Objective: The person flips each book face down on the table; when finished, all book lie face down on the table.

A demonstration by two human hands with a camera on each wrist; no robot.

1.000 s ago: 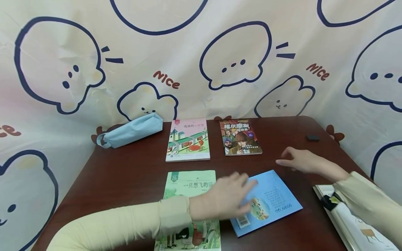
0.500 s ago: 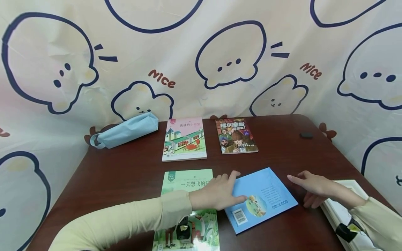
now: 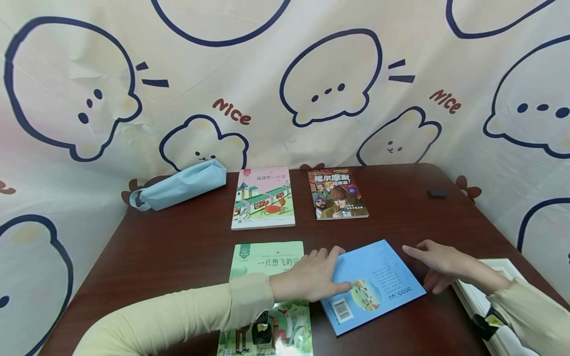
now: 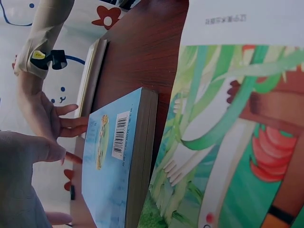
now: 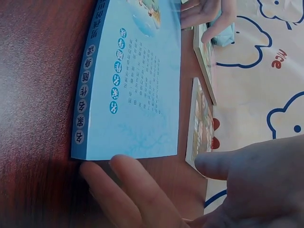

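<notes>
A blue book (image 3: 371,284) lies back cover up and turned at an angle on the dark wooden table. My left hand (image 3: 307,277) is at its left side, thumb (image 4: 50,149) over the cover and fingers spread toward the far edge; whether they touch cannot be told. My right hand (image 3: 441,264) is by the book's right corner with fingers (image 5: 130,178) extended close to that edge, holding nothing. Under my left forearm lies a green book (image 3: 267,254), partly covered by the sleeve.
A pink-topped book (image 3: 264,198) and a comic-style book (image 3: 338,195) lie at the back. A light blue pouch (image 3: 182,185) is at the back left, a small black object (image 3: 437,193) at the back right. A thick white book or stack (image 3: 503,269) sits under my right forearm.
My left hand has come to the blue book's left side from over it. The right hand has moved down toward the book's right corner. Little moved in the last half second.
</notes>
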